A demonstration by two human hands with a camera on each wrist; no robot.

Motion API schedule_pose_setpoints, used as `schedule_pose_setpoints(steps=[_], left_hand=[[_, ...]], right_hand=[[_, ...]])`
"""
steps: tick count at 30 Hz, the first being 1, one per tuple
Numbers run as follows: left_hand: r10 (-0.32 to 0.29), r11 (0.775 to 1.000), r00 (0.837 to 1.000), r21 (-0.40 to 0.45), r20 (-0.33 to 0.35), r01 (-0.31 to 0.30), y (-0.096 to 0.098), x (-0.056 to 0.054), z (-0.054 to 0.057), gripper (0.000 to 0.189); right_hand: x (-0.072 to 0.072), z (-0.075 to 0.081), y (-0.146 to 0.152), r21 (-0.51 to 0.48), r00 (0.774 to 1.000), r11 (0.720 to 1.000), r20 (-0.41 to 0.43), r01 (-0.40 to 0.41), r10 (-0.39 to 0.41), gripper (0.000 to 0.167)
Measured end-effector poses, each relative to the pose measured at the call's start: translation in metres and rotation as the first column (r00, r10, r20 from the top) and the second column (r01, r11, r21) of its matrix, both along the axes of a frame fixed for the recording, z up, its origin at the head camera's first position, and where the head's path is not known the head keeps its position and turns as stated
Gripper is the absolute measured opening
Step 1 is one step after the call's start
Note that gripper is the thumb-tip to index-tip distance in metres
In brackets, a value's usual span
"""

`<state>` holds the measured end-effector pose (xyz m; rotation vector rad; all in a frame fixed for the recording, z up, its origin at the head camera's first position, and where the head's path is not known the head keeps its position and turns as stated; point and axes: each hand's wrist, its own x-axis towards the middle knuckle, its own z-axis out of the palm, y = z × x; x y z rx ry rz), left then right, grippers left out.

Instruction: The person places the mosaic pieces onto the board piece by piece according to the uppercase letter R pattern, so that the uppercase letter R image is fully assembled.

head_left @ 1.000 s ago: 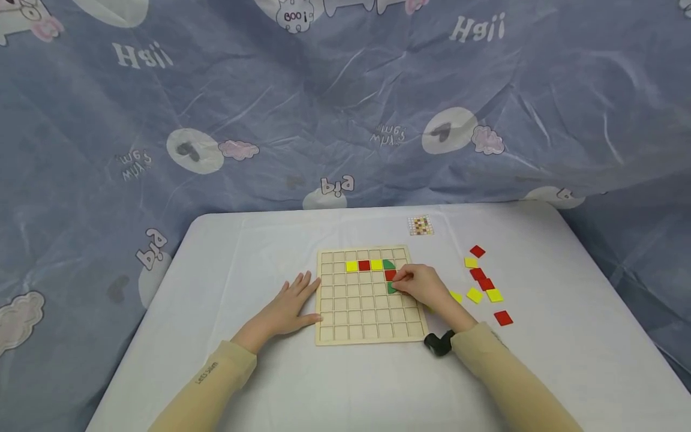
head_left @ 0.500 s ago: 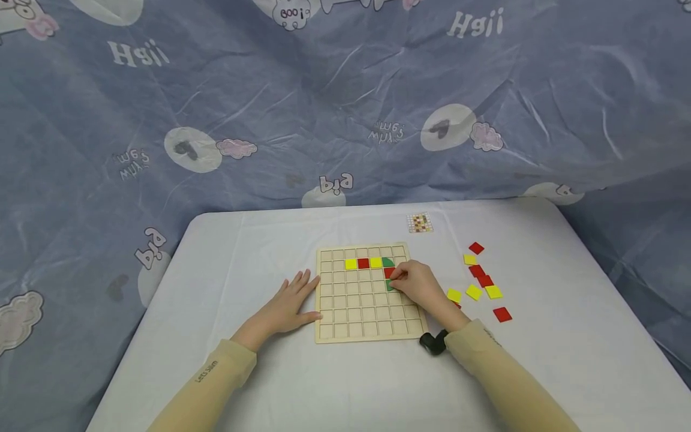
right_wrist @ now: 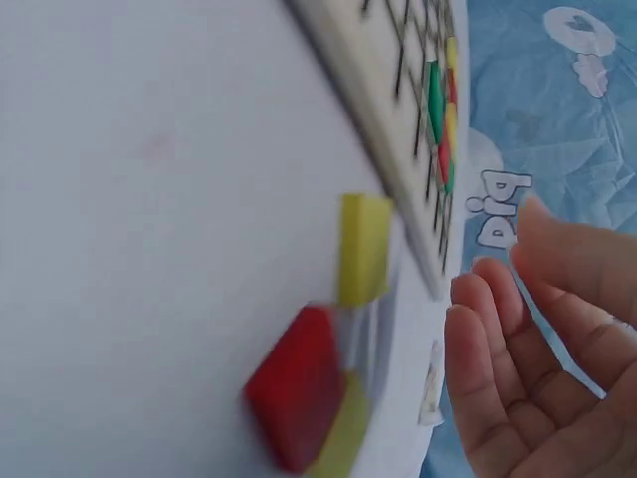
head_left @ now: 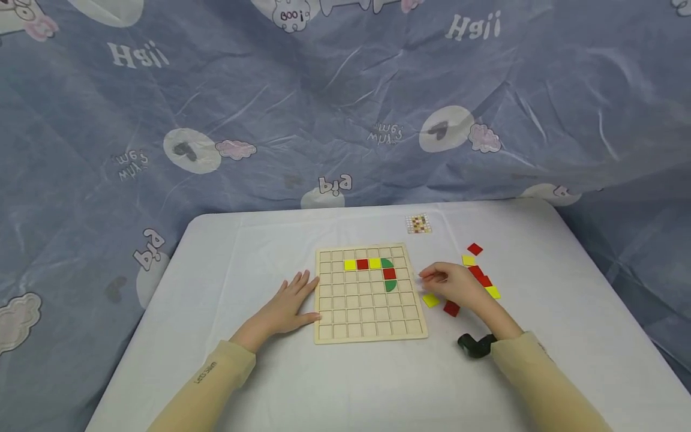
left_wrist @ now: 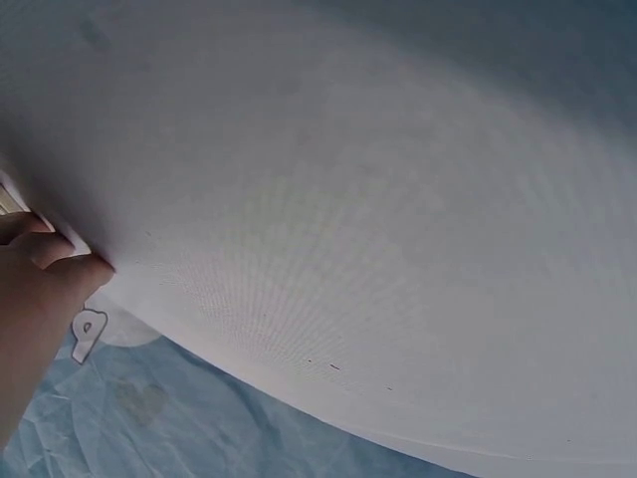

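A square wooden grid board point(head_left: 353, 313) lies on the white table. In its upper row sit a yellow tile point(head_left: 350, 265), a red tile point(head_left: 362, 264), another yellow tile point(head_left: 375, 263) and a green quarter-round piece point(head_left: 386, 263). Below that green piece come a red tile point(head_left: 389, 273) and a second green quarter-round point(head_left: 390, 286). My left hand point(head_left: 283, 309) lies with spread fingers, tips at the board's left edge. My right hand point(head_left: 456, 285) hovers right of the board over loose tiles, fingers loosely bent; the right wrist view shows nothing between them.
Loose tiles lie right of the board, among them a yellow one point(head_left: 430, 300), a red one point(head_left: 451, 308) and another red one point(head_left: 475, 249). A small patterned card point(head_left: 418, 224) is behind the board. A black device point(head_left: 475, 345) shows by my right wrist.
My right hand has let go of the lower green quarter-round, which stays in its cell, and moved right, off the board to the loose tiles. The left hand stays put.
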<state>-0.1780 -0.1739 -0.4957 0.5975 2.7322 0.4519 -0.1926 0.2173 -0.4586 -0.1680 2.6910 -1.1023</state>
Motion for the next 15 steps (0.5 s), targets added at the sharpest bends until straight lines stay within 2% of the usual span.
schedule_pose_setpoints(steps=[7, 15], left_hand=[[0.002, 1.000, 1.000, -0.009, -0.011, -0.002, 0.001, 0.000, -0.003, 0.088], [0.000, 1.000, 1.000, 0.000, -0.018, 0.000, 0.000, 0.002, -0.002, 0.088]], right_hand=[[0.015, -0.012, 0.015, 0.039, 0.999, 0.999, 0.024, -0.036, 0.035, 0.027], [0.019, -0.018, 0.014, 0.104, 0.995, 0.991, -0.036, -0.086, 0.090, 0.026]])
